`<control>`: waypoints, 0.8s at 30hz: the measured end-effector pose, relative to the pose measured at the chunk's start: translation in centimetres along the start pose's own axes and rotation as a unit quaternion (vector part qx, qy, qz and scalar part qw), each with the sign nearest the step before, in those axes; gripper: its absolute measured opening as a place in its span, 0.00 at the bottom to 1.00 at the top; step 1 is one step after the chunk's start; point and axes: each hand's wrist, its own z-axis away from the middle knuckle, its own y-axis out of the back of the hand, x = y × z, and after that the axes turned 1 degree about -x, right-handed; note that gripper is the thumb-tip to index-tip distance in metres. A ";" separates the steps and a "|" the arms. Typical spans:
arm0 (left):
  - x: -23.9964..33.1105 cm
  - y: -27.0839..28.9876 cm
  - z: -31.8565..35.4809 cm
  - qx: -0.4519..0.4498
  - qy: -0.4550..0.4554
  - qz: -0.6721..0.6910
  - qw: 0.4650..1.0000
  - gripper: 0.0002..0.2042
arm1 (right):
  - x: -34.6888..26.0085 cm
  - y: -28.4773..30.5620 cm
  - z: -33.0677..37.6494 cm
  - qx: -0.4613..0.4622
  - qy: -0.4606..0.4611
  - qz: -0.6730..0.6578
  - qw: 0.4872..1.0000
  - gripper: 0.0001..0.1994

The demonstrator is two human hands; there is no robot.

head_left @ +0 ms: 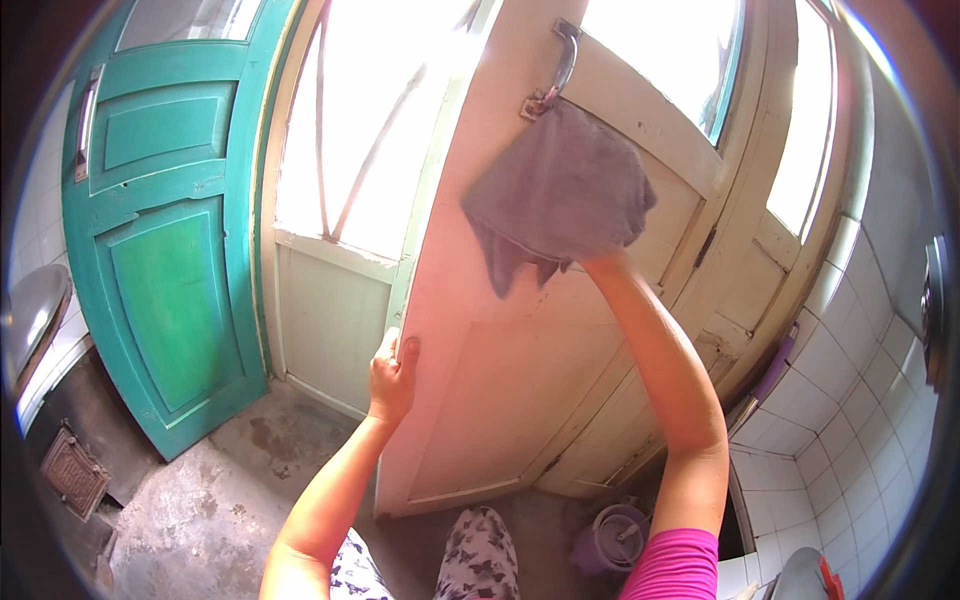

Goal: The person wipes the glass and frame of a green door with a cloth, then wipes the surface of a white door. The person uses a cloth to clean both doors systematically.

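A cream-coloured wooden door [450, 400] stands ajar in front of me, with a metal pull handle [568, 65] near its upper part. My left hand [393, 378] grips the door's free edge, fingers curled around it with the thumb on the face. Just below the handle, a dark grey cloth [560, 190] lies against the door's surface. Draped over my right hand [603, 262], it hides the fingers; only the wrist shows beneath. Loose corners of the cloth hang down on its left side.
A green panelled door [165, 300] stands at the left, beside a dark stove-like block with a rusty hatch [75, 470]. A purple bucket [612, 538] is on the floor near my right leg. White tiles [850, 430] cover the right wall.
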 end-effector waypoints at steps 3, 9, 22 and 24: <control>-0.2 -0.1 0.3 -0.011 -0.022 0.011 1.000 0.27 | 1.9 1.4 -2.1 0.036 0.016 0.029 0.999 0.20; 0.1 -0.4 0.4 -0.051 -0.010 0.074 0.996 0.29 | 1.8 3.8 -10.1 0.104 -0.018 0.037 0.994 0.18; 1.9 2.4 0.6 -0.175 0.182 0.362 0.897 0.48 | -8.4 -4.5 -0.2 0.149 0.041 -0.059 0.986 0.15; -2.4 5.1 -0.8 -0.234 0.194 0.371 0.878 0.51 | -10.7 -6.6 3.7 0.138 0.054 -0.087 0.985 0.14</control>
